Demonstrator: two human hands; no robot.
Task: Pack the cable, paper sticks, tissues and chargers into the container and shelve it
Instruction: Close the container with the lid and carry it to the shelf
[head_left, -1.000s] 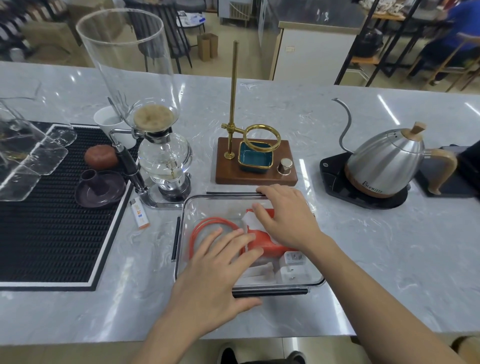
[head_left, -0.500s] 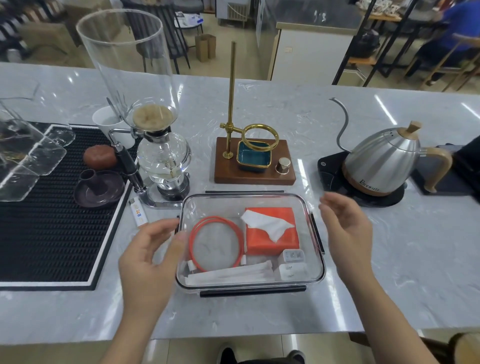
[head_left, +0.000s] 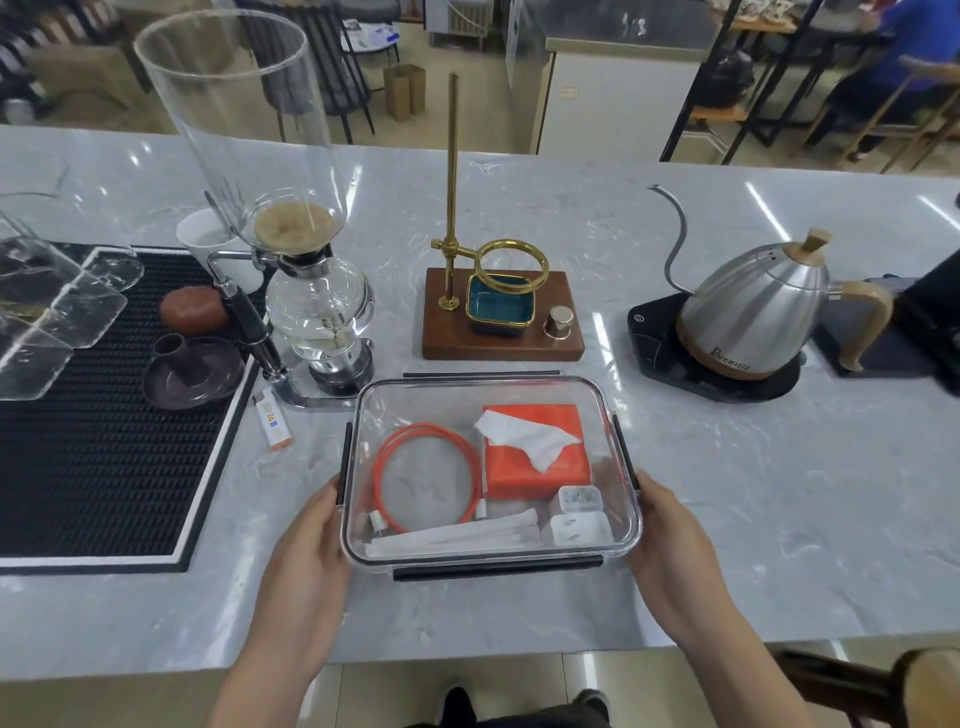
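Note:
A clear lidded container (head_left: 415, 400) with black clips sits near the marble counter's front edge. Inside it lie a coiled orange cable (head_left: 427, 478), an orange tissue pack (head_left: 537, 452) with a white tissue sticking out, white paper sticks (head_left: 457, 535) along the front, and two white chargers (head_left: 577, 517) at the front right. My left hand (head_left: 306, 561) presses against the container's left side. On the opposite side, my right hand (head_left: 670, 540) grips the right wall.
Behind the container stand a glass siphon coffee maker (head_left: 311, 291), a wooden stand with a brass ring (head_left: 498, 312) and a steel kettle on its black base (head_left: 748, 317). A black rubber mat (head_left: 93, 415) and a lighter (head_left: 272, 418) lie at the left.
Both hands came off the lid, spread apart, then closed in on the container's left and right sides.

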